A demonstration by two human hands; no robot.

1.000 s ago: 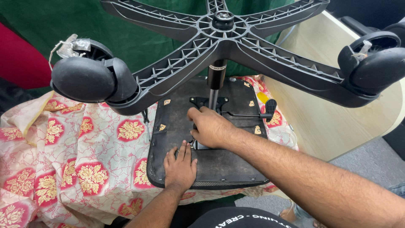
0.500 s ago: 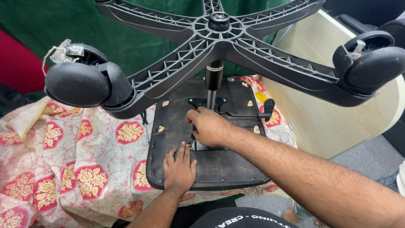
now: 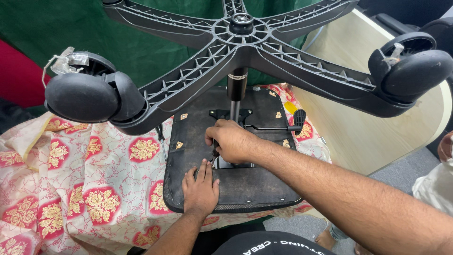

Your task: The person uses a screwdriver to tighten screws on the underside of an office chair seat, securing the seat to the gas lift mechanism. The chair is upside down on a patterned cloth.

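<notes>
Since the earlier frames the view has slid a little, so the chair base (image 3: 240, 33) and its wheels sit slightly differently in the picture, while both hands have stayed almost where they were on the upturned seat.

The left hand (image 3: 200, 191) lies flat, palm down, on the underside of the black seat (image 3: 257, 186) near its front edge. Its fingers (image 3: 206, 171) are stretched out and close together, pointing toward the metal plate (image 3: 231, 163) in the middle of the seat. It grips nothing; it only presses on the seat surface.

The right hand (image 3: 231, 141) is curled shut over the plate, just in front of the chrome post (image 3: 234, 111) that rises to the base. A thin dark tool (image 3: 214, 153) sticks down out of the fist, its tip at the plate just above the left fingertips. What kind of tool it is cannot be told, since the hand hides most of it.

A black lever (image 3: 278, 125) runs from the plate out to the right, ending in a flat paddle. The seat rests upside down on a cloth (image 3: 71, 189) printed with red and gold flowers. One wheel (image 3: 89, 97) hangs at the left, another wheel (image 3: 410, 71) at the right, both above the seat. A pale wooden table (image 3: 373, 137) stands to the right.
</notes>
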